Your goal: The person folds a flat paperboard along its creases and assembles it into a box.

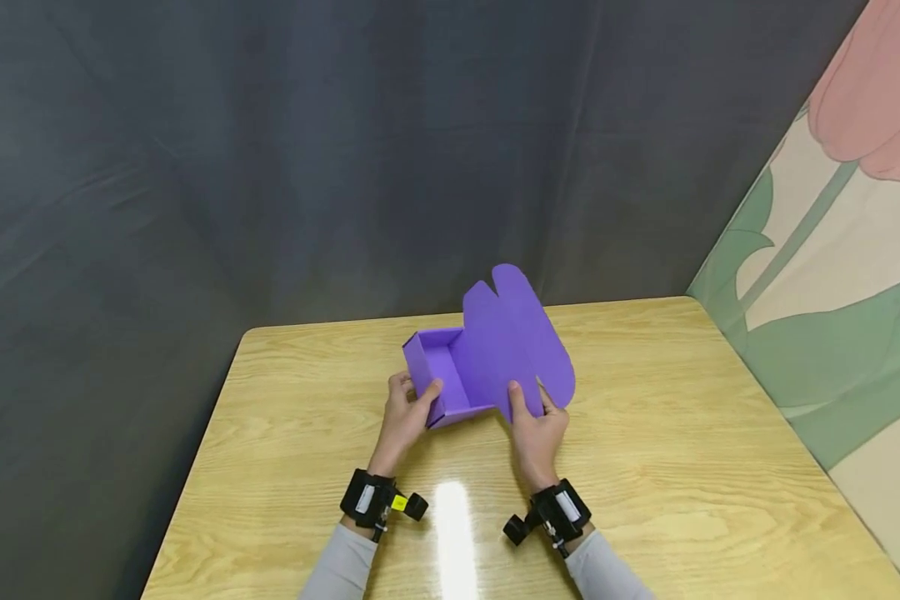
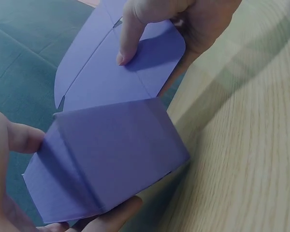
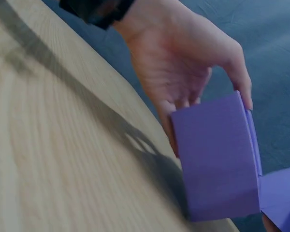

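Observation:
A purple cardboard box point(image 1: 417, 367) with its lid point(image 1: 495, 342) folded open is held tilted over the table. My left hand point(image 1: 405, 414) grips the box's left end, the thumb over the rim and the fingers beneath. With my right hand point(image 1: 537, 437) I pinch the lid near its lower corner, thumb on the inner face. In the left wrist view, the right thumb presses the lid point(image 2: 101, 79) above the box's side wall point(image 2: 121, 145). The right wrist view has the left hand point(image 3: 179, 58) around the box point(image 3: 217, 159). Inside the box, the visible part holds nothing.
The wooden table point(image 1: 645, 467) spreads around both hands. A dark curtain point(image 1: 345, 167) hangs behind its far edge, and a flower-patterned cloth point(image 1: 832, 333) lines the right side. Wrist cameras point(image 1: 416, 506) are strapped to both forearms.

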A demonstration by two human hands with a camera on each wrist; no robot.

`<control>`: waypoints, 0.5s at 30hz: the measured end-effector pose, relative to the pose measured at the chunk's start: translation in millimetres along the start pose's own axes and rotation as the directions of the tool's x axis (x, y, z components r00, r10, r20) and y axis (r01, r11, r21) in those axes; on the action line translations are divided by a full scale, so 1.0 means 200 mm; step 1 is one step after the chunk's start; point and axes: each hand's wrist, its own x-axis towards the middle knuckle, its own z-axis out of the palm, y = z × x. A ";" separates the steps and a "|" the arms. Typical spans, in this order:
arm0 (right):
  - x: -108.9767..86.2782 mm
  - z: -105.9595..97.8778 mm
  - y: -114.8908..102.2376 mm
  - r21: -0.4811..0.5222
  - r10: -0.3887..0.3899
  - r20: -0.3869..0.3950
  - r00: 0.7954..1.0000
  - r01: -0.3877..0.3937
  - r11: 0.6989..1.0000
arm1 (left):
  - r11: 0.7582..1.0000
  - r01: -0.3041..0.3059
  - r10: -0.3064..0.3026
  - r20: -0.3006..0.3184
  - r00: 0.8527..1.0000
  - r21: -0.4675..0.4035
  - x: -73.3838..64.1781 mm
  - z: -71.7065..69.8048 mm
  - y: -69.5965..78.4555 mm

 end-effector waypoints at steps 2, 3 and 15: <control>0.02 0.02 0.00 -0.007 -0.040 0.033 0.999 0.040 0.999 | 1.000 0.005 -0.005 0.000 1.000 -0.001 -0.01 -0.04 0.01; 0.03 0.03 0.01 -0.010 -0.058 0.055 0.997 0.059 0.998 | 1.000 0.002 -0.001 -0.004 1.000 0.003 -0.01 -0.06 0.01; 0.12 0.01 -0.16 -0.044 -0.171 0.240 0.956 0.186 0.981 | 1.000 0.024 -0.024 0.009 1.000 -0.012 0.00 -0.13 0.03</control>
